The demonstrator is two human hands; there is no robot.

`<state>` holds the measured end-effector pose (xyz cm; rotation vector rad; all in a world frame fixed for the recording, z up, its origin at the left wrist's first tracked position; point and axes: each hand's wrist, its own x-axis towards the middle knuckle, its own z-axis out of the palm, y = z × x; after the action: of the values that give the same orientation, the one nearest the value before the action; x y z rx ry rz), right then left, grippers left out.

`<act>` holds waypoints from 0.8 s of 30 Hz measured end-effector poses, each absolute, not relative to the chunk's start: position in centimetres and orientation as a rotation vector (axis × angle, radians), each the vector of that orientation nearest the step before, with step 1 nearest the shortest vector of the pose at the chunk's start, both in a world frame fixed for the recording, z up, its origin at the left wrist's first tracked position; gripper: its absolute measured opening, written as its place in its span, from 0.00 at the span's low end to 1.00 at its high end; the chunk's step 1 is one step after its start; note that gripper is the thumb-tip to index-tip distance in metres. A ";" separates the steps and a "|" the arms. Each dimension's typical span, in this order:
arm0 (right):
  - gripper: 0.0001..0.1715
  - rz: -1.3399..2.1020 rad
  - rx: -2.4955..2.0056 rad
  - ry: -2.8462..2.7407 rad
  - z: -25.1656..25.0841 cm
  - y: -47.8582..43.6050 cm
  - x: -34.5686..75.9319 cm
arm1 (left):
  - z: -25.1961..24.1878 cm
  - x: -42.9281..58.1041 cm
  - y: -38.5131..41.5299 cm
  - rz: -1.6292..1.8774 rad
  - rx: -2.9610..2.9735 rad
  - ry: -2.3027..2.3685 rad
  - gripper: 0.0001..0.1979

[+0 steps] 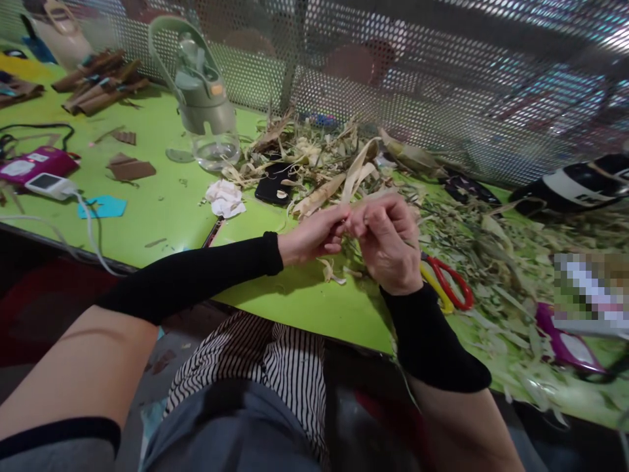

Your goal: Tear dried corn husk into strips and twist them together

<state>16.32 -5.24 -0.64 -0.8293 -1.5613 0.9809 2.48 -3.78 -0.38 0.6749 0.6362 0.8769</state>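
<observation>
Both hands pinch dry leaf strip near table edge; scissors just right.

One view only: camera on my head, facing forward and down, close over my lap and forearms. Frame takes in the near edge of the lime-green table and ends at the perforated metal screen behind it.

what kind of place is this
Probably a craft or handwork bench. A green table backed by a perforated metal screen is strewn with dried leaf strips, with scissors beside them. Both hands, left hand and right hand, pinch a pale strip.
</observation>
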 end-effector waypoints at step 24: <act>0.19 1.356 -1.211 -1.494 -3.4 -8.5 17.9 | -2.4 0.5 -6.7 0.545 1.005 0.781 0.14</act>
<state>17.93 -8.54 -3.44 -1.2109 -1.4943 1.3557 0.47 -6.68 -2.36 1.0048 0.7812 0.5446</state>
